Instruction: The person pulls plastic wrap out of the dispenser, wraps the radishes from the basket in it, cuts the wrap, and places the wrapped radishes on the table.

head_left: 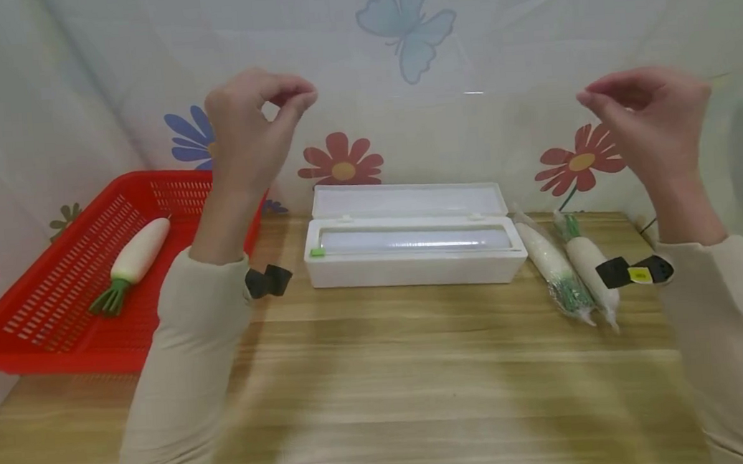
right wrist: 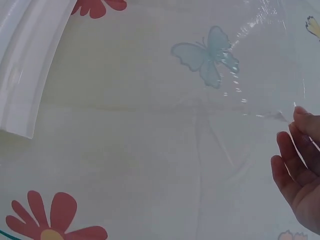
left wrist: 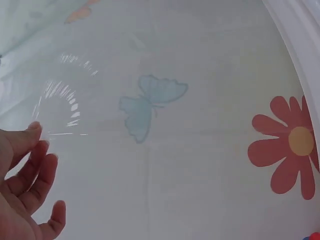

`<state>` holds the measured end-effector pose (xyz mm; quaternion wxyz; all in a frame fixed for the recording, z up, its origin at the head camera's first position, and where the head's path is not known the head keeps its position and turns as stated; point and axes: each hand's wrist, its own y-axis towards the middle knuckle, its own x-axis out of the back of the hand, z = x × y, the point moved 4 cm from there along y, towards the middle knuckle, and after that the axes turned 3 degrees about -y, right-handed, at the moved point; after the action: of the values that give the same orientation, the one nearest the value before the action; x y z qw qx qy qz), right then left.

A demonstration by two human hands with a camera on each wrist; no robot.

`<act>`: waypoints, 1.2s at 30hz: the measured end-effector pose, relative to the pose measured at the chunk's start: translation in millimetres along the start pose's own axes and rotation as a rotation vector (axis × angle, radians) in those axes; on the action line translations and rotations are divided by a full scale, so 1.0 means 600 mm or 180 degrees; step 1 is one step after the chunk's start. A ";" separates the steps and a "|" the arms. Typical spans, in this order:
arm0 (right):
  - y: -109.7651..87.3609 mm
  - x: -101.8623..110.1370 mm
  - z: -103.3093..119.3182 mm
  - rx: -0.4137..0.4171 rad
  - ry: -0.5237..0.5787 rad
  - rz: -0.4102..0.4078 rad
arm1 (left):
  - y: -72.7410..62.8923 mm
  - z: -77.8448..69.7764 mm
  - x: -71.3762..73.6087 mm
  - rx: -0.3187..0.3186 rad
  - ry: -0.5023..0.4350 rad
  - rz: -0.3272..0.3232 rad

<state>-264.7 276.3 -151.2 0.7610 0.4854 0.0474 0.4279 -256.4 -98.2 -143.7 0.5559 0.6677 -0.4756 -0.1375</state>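
Observation:
Raised above the table, my left hand (head_left: 254, 129) pinches clear cling film (left wrist: 62, 95) between thumb and forefinger. At about the same height my right hand (head_left: 661, 118) pinches the film (right wrist: 237, 82) at its other side. Between the two hands the sheet is nearly invisible, showing mainly as glints. Below and between them stands a white cling film box (head_left: 413, 272), its lid (head_left: 408, 201) raised at the back. Inside lies the film roll (head_left: 411, 241), and a small green piece (head_left: 317, 252) sits at the box's left end.
A red basket (head_left: 31, 360) on the left holds one white radish (head_left: 142, 251) with green stalks. Right of the box lie two film-wrapped radishes (head_left: 551, 255) side by side on the wooden table (head_left: 447, 392). A flower-and-butterfly curtain (head_left: 500, 29) hangs close behind.

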 end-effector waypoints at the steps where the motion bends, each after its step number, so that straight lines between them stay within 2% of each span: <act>1: -0.007 0.007 0.002 0.0016 0.0044 0.0005 | -0.005 -0.008 0.006 0.0008 -0.0009 0.0083; 5: -0.039 0.034 0.011 0.0270 0.0296 0.0179 | -0.033 -0.037 0.028 -0.0043 -0.0101 0.0375; 7: -0.058 0.046 0.013 0.0362 0.0823 0.0385 | -0.051 -0.047 0.035 -0.0072 -0.0255 0.0468; 10: -0.092 0.065 0.011 0.0470 0.1654 0.0883 | -0.084 -0.057 0.046 -0.0041 -0.0521 0.0650; 11: -0.105 0.072 0.008 0.0397 0.1872 0.1060 | -0.096 -0.060 0.049 -0.0026 -0.0648 0.0749; 12: -0.119 0.079 0.005 0.0364 0.2121 0.1262 | -0.109 -0.062 0.051 0.0002 -0.0789 0.0870; 15: -0.166 0.093 -0.002 0.0369 0.2275 0.2009 | -0.156 -0.067 0.058 0.0035 -0.1229 0.1378; 19: -0.228 0.090 -0.010 0.0585 0.2515 0.2938 | -0.225 -0.066 0.061 0.0080 -0.1872 0.2124; 22: -0.271 0.074 -0.018 0.0761 0.2576 0.3331 | -0.273 -0.059 0.059 0.0233 -0.2123 0.2582; 26: -0.326 0.048 -0.032 0.0778 0.2545 0.3679 | -0.332 -0.043 0.047 0.0562 -0.2048 0.3098; 31: -0.389 0.020 -0.049 0.0398 0.2297 0.4058 | -0.391 -0.025 0.018 0.0543 -0.1594 0.3429; 33: -0.410 0.009 -0.057 0.0326 0.2175 0.4121 | -0.408 -0.020 0.008 0.0557 -0.1435 0.3531; 36: -0.436 -0.005 -0.069 0.0452 0.2055 0.4063 | -0.426 -0.011 -0.005 0.0748 -0.1280 0.3737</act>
<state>-128.7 260.7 -377.9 0.2770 0.3160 0.0047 0.9074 -130.0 -109.7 -365.6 0.3614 0.3131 -0.8699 0.1209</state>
